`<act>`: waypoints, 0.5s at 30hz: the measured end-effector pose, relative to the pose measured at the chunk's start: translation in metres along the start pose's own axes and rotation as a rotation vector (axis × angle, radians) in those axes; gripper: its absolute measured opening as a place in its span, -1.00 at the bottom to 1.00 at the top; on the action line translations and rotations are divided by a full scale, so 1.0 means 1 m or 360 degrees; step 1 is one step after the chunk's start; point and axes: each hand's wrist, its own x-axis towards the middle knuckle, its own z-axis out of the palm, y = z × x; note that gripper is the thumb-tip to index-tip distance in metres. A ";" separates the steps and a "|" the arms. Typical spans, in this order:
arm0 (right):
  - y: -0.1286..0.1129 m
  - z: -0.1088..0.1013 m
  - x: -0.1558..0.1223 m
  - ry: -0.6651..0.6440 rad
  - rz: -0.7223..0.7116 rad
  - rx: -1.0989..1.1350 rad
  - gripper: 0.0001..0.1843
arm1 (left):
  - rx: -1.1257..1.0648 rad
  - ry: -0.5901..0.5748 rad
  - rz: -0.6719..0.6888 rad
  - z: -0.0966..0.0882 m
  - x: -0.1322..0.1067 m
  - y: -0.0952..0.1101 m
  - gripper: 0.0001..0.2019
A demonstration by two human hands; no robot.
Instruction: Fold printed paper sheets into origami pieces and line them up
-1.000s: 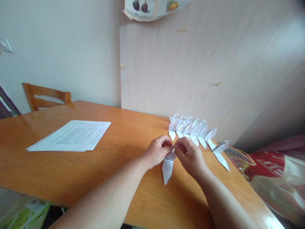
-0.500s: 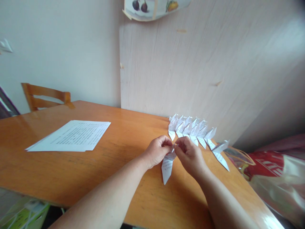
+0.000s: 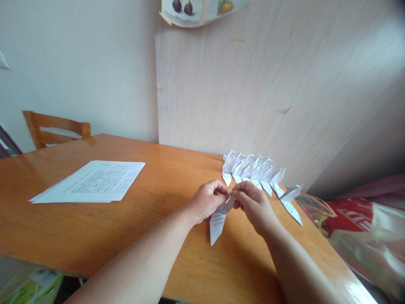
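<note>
Between my two hands is a folded paper figure [image 3: 218, 221], white with printed text, its pointed end toward me. My left hand [image 3: 209, 200] pinches the figure's far end from the left. From the right, my right hand [image 3: 253, 205] pinches the same small tip, fingertips close to those of the left. The fingers partly hide that tip. Just beyond my hands stand several similar folded paper figures [image 3: 249, 169] in tight rows. One more folded figure [image 3: 291, 202] sits apart, to the right of my right hand.
A stack of printed sheets [image 3: 91, 181] lies on the left of the wooden table [image 3: 152, 253]. Behind the far left edge is a wooden chair [image 3: 60, 126]. Red and white bags [image 3: 351, 219] stand beyond the right edge. A pale panel [image 3: 205, 97] rises behind the table.
The near pointed end of the held paper figure has swung slightly to the left. Both hands keep their pinch at its far tip. The whole view has shifted a little.
</note>
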 end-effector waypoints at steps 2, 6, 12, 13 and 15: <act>-0.002 0.001 0.000 0.0017 0.0016 0.0007 -0.89 | 0.0014 0.0041 0.0022 0.000 0.000 0.001 -0.76; -0.001 0.001 0.001 0.0078 0.0041 -0.0058 -0.84 | -0.0006 0.0117 0.0127 -0.001 0.002 0.001 -0.82; 0.009 -0.001 0.005 0.0171 0.0054 -0.0217 -0.81 | 0.0142 0.0278 0.0181 -0.004 0.007 -0.004 -0.89; 0.011 -0.001 0.006 0.0173 0.0044 -0.0237 -0.81 | 0.0178 0.0279 0.0181 -0.005 0.007 -0.005 -0.89; 0.013 -0.002 0.007 0.0170 0.0034 -0.0277 -0.82 | 0.0245 0.0257 0.0177 -0.005 0.007 -0.006 -0.88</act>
